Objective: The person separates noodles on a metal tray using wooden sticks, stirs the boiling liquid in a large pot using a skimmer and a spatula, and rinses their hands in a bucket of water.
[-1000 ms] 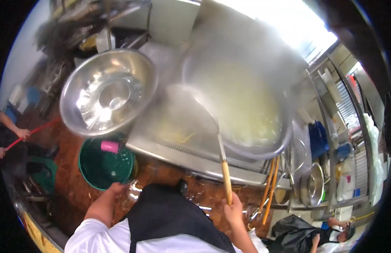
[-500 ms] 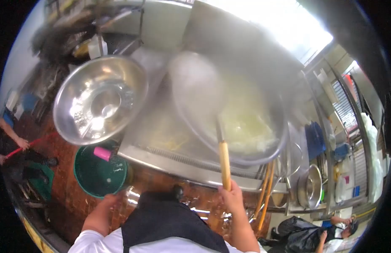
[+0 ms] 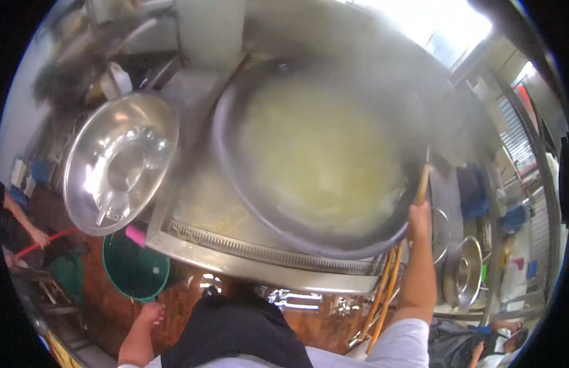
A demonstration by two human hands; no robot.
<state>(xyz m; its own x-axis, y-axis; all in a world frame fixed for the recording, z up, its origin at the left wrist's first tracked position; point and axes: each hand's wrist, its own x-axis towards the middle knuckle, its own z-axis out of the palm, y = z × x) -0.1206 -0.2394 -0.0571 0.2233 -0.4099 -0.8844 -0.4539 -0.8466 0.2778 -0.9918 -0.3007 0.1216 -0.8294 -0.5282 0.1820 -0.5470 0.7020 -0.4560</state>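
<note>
My right hand (image 3: 420, 216) is closed around the wooden handle of a long-handled skimmer (image 3: 423, 179), at the right rim of a very large wok (image 3: 278, 230). Steam hides the skimmer's head. Cloudy yellowish liquid (image 3: 324, 165) fills much of the wok, with paler foam near the front right. My left hand (image 3: 151, 314) hangs low with curled fingers, just below a green bucket (image 3: 134, 270); I see nothing in it. A pink handle (image 3: 136, 237) sticks out at the bucket's rim. Left of the wok stands a wide steel bowl (image 3: 122, 165), tilted.
A slotted drain (image 3: 260, 250) runs along the steel stove's front edge. Wooden poles (image 3: 385, 294) lean at its right end. Another steel bowl (image 3: 465, 273) stands on the right-hand shelf. One person holds a red pole (image 3: 42, 245) at left; another (image 3: 468, 343) is at lower right.
My right hand has swung the skimmer from over the wok's left side to its right rim. My left hand has dropped slightly. The view has shifted, uncovering more of the wok.
</note>
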